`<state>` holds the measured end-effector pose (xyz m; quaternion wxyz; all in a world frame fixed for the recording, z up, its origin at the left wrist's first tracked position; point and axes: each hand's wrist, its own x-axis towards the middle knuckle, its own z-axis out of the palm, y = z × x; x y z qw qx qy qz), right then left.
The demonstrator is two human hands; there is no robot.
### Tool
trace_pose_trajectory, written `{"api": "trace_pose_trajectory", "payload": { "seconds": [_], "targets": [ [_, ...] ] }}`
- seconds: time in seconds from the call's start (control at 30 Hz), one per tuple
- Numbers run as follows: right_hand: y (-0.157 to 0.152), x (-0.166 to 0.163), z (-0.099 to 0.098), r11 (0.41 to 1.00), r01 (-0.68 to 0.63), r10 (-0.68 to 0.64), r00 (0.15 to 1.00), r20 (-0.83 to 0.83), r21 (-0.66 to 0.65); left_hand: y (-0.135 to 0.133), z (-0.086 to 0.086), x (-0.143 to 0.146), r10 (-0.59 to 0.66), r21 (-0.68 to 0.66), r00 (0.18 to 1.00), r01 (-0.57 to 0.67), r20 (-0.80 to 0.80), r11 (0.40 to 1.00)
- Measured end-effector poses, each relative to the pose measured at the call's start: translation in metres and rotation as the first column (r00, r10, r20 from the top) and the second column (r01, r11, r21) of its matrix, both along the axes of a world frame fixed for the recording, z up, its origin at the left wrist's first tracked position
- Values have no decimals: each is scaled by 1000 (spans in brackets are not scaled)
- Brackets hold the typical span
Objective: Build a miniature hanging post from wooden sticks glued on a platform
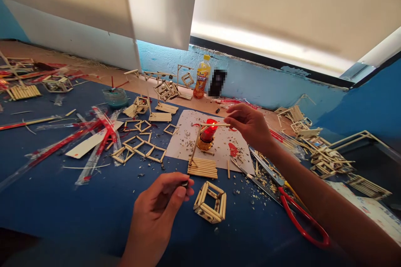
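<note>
My right hand pinches the right end of a thin horizontal stick. Just behind that stick, a red candle burns in a gold-coloured holder. The stick's left end meets a slanting upright stick, which rises from a small raft-like base of sticks. In front of the base, my left hand has its fingers closed on a small dark piece, too small to name. A box-shaped frame of short sticks stands on the table right beside it.
White paper with scraps and red wax lies under the candle. Red-handled scissors lie at the right, beside a knife blade. Stick frames and red plastic wrappers spread leftwards. A drink bottle and glass jar stand farther back.
</note>
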<state>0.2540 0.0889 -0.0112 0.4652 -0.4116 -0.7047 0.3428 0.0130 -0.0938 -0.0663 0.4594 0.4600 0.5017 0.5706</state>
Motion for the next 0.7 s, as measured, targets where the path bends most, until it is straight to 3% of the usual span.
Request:
{"api": "trace_pose_trajectory", "payload": {
  "seconds": [0.7],
  "targets": [
    [-2,-1,-1,999,-36,38,998,-53,32,1,0,3,59,7,998,-59,14,998]
  ]
}}
